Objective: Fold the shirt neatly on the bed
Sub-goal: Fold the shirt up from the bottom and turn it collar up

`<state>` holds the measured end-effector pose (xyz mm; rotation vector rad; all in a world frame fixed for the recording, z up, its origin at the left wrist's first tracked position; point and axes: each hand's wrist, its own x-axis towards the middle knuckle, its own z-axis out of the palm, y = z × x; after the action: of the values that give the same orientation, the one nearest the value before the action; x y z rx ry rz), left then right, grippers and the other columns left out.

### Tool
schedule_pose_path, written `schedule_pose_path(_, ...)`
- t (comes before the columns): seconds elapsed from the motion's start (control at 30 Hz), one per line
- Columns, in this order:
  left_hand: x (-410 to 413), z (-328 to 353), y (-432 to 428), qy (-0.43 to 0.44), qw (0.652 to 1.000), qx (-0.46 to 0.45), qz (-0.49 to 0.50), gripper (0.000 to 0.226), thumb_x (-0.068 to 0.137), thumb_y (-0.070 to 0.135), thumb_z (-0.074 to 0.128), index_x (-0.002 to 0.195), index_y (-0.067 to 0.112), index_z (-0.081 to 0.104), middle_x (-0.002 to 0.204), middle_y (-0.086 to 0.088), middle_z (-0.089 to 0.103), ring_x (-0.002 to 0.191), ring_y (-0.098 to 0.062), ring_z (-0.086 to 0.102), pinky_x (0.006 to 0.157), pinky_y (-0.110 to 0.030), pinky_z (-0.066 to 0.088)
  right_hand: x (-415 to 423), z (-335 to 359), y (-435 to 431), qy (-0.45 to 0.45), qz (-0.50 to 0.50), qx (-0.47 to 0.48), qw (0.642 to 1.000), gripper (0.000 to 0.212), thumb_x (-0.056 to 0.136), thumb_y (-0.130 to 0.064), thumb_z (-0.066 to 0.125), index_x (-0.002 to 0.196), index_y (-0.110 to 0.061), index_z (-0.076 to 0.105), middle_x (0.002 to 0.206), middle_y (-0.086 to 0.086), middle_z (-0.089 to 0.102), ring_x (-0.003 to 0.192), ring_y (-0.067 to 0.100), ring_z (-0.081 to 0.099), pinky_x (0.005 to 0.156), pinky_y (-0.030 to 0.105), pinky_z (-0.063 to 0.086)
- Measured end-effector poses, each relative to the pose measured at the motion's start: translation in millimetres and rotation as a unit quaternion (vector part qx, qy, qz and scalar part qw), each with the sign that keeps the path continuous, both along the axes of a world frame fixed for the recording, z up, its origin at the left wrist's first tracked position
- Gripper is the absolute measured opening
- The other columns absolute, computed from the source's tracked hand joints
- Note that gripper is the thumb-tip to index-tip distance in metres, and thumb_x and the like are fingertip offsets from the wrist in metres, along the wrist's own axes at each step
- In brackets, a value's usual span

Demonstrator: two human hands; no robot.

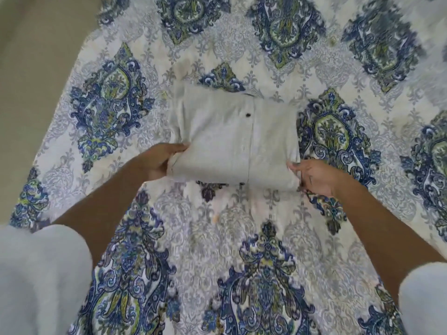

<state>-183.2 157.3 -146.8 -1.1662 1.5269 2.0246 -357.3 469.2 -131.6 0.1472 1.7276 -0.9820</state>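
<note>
Left hand [158, 163] and right hand [315, 177] each pinch a near corner of the folded pale-grey buttoned shirt [225, 141]; lifted unevenly, layers between the grips could sag and unfold.

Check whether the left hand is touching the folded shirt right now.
Touching. The head view shows the left hand gripping the near left corner of the folded shirt, with no gap between them.

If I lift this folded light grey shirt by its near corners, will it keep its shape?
Probably floppy: the folded light grey shirt is soft cloth, rumpled where the left hand and right hand hold its near corners. Likely light, being thin fabric. Flat on the patterned bedspread, it shouldn't roll.
</note>
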Motion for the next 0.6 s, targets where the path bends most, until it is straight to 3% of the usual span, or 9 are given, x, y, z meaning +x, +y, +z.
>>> schedule_pose_path(0.07, -6.7, 3.1, 11.0, -0.002, 0.999, 0.002, 0.042, 0.017, 0.093, 0.022, 0.052, 0.093, 0.012, 0.066, 0.082, -0.002, 0.073, 0.07, -0.02, 0.069, 0.059, -0.034, 0.057, -4.1, -10.0, -4.6, -0.014, -0.018, 0.013, 1.0, 0.036, 0.099, -0.017, 0.04, 0.131, -0.003, 0.047, 0.122, 0.009, 0.058, 0.094, 0.025, 0.059, 0.07, 0.037, 0.047)
schedule_pose_path(0.13, -3.3, 0.6, 9.1, 0.01, 0.997, 0.001, 0.075, 0.02, 0.092, 0.026, 0.055, 0.099, 0.011, 0.065, 0.092, -0.006, 0.07, 0.082, -0.023, 0.066, 0.069, -0.037, 0.055, -4.8, -16.7, -2.8, -0.029, -0.023, -0.002, 0.999, 0.034, 0.098, -0.024, 0.043, 0.126, -0.009, 0.053, 0.113, 0.008, 0.064, 0.082, 0.021, 0.061, 0.058, 0.03, 0.048)
schedule_pose_path(0.23, 2.7, 0.6, 11.1, 0.02, 0.998, -0.02, 0.051, 0.025, 0.087, 0.014, 0.06, 0.109, 0.003, 0.059, 0.108, -0.013, 0.066, 0.098, -0.03, 0.064, 0.087, -0.045, 0.052, -5.7, -19.0, 0.7, -0.037, -0.019, -0.035, 0.999, 0.04, 0.082, -0.041, 0.057, 0.114, -0.017, 0.06, 0.11, 0.006, 0.069, 0.093, 0.022, 0.064, 0.074, 0.035, 0.05)
schedule_pose_path(0.37, 8.2, -5.8, 11.3, 0.044, 0.991, -0.013, 0.124, 0.028, 0.087, -0.003, 0.054, 0.115, -0.002, 0.054, 0.108, -0.01, 0.064, 0.092, -0.021, 0.066, 0.082, -0.039, 0.053, -0.3, -26.9, -5.8, 0.044, -0.11, -0.034, 0.992, 0.027, 0.078, -0.026, 0.069, 0.099, -0.01, 0.063, 0.11, 0.012, 0.067, 0.097, 0.027, 0.065, 0.082, 0.039, 0.052)
schedule_pose_path(0.4, 9.3, -6.6, 11.0, 0.045, 0.989, -0.014, 0.138, 0.026, 0.089, -0.004, 0.051, 0.115, -0.003, 0.054, 0.105, -0.008, 0.064, 0.089, -0.018, 0.066, 0.08, -0.036, 0.053, 1.1, -30.1, -7.6, 0.061, -0.123, -0.021, 0.99, 0.033, 0.077, -0.03, 0.072, 0.101, -0.009, 0.062, 0.11, 0.012, 0.067, 0.098, 0.027, 0.065, 0.083, 0.04, 0.052)
schedule_pose_path(0.47, 10.4, -9.8, 14.2, 0.032, 0.988, -0.026, 0.149, 0.029, 0.092, -0.002, 0.047, 0.12, -0.006, 0.052, 0.102, -0.008, 0.063, 0.09, -0.021, 0.063, 0.081, -0.037, 0.052, 3.6, -39.1, -8.2, 0.084, -0.117, 0.014, 0.989, 0.071, 0.063, -0.053, 0.079, 0.114, -0.007, 0.06, 0.117, 0.01, 0.065, 0.107, 0.028, 0.062, 0.095, 0.045, 0.047)
schedule_pose_path(0.5, 9.6, -9.4, 18.0, 0.014, 0.988, -0.059, 0.145, 0.029, 0.093, 0.0, 0.047, 0.121, -0.006, 0.052, 0.101, -0.01, 0.063, 0.091, -0.024, 0.062, 0.083, -0.038, 0.051, 6.2, -37.8, -10.3, 0.097, -0.113, 0.035, 0.988, 0.073, 0.064, -0.058, 0.076, 0.114, -0.007, 0.06, 0.114, 0.01, 0.065, 0.105, 0.027, 0.061, 0.096, 0.043, 0.046)
schedule_pose_path(0.53, 7.3, -8.1, 23.6, -0.004, 0.985, -0.12, 0.128, 0.028, 0.093, 0.004, 0.048, 0.119, -0.004, 0.053, 0.1, -0.01, 0.064, 0.092, -0.026, 0.061, 0.082, -0.039, 0.051, 10.0, -31.9, -15.4, 0.125, -0.123, 0.053, 0.983, 0.058, 0.075, -0.054, 0.068, 0.108, -0.007, 0.06, 0.103, 0.011, 0.066, 0.097, 0.025, 0.06, 0.088, 0.039, 0.047)
schedule_pose_path(0.6, -0.1, -3.8, 36.1, -0.056, 0.94, -0.328, 0.071, 0.032, 0.092, 0.014, 0.049, 0.12, 0.0, 0.052, 0.107, -0.009, 0.06, 0.095, -0.025, 0.058, 0.078, -0.033, 0.05, 15.0, -25.1, -26.3, 0.276, -0.136, 0.122, 0.944, 0.031, 0.094, -0.035, 0.049, 0.1, -0.005, 0.055, 0.091, 0.014, 0.06, 0.085, 0.024, 0.054, 0.07, 0.031, 0.043)
